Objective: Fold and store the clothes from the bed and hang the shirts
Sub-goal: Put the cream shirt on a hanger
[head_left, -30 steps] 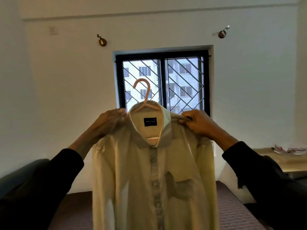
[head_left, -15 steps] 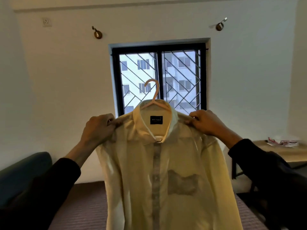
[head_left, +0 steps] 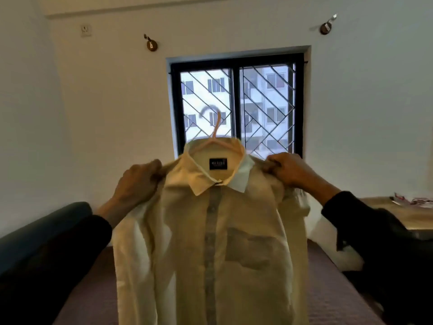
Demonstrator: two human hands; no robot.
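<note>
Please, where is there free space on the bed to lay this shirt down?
Bare bed cover shows between the left sleeve and the shirt, and another strip between the shirt and the right sleeve. The middle is hidden by the shirt. The desk holds papers.

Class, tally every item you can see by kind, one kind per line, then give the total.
Cream shirt: 1
Pink hanger: 1
Wall hooks: 2
Barred window: 1
Wall socket: 1
Table: 1
Total: 7
</note>
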